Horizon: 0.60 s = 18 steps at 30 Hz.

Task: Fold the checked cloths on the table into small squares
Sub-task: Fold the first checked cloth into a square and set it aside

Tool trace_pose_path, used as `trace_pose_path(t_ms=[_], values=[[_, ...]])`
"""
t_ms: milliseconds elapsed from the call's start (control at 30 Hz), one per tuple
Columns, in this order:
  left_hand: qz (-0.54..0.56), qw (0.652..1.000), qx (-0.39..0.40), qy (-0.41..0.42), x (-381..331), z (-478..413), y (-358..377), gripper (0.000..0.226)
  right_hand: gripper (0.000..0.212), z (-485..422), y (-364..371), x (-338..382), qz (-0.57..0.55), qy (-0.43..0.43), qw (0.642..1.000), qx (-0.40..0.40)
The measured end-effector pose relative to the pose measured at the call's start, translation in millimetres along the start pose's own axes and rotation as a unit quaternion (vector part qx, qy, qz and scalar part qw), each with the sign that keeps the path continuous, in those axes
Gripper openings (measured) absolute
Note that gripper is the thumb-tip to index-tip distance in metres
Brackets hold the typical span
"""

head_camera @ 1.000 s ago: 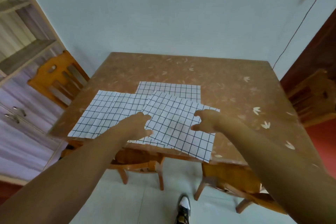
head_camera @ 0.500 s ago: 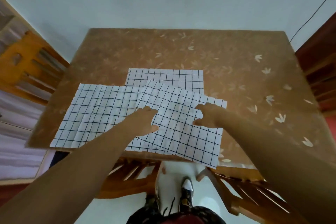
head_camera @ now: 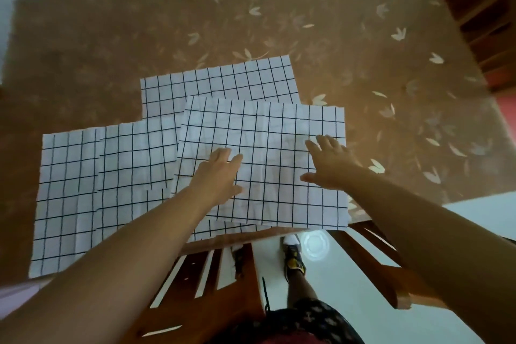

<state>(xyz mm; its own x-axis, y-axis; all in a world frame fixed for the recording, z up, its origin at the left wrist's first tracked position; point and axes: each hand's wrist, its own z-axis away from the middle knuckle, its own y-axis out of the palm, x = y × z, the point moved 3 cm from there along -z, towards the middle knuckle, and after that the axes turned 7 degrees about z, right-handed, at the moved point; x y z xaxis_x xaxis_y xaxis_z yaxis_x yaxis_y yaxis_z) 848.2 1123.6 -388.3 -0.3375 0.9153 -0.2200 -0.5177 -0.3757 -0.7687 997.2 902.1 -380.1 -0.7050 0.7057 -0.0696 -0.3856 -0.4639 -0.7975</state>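
Tabletop [head_camera: 83, 50]: left hand [head_camera: 219, 174], right hand [head_camera: 332, 166] now flat.

Both hands [head_camera: 220, 173] [head_camera: 328, 165] reach forward, fingers extended.

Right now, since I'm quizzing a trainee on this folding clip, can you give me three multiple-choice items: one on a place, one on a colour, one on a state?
1. The left hand and right hand lie on:
A) the bare wood
B) the topmost cloth
C) a chair

2. The cloths are:
A) white with black grid lines
B) red with dots
C) plain blue

3. The topmost cloth is:
A) rolled up
B) folded into a small square
C) spread flat

Key:
1 B, both hands rest on its grid with straight fingers.
2 A, thin dark lines cross white fabric.
3 C, it lies open and wide over the others.
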Motion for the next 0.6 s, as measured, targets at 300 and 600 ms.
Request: trace_pose_path(t_ms=[300, 600], values=[[-0.037, 0.999, -0.009, 0.023, 7, -50, 28, 0.121, 0.12, -48, 38, 18, -0.01, -0.014, 1.0, 0.023], [-0.026, 0.999, -0.037, 0.003, 16, -62, 51, 0.121, 0.12, -51, 73, 17, -0.016, -0.008, 1.0, 0.016]])
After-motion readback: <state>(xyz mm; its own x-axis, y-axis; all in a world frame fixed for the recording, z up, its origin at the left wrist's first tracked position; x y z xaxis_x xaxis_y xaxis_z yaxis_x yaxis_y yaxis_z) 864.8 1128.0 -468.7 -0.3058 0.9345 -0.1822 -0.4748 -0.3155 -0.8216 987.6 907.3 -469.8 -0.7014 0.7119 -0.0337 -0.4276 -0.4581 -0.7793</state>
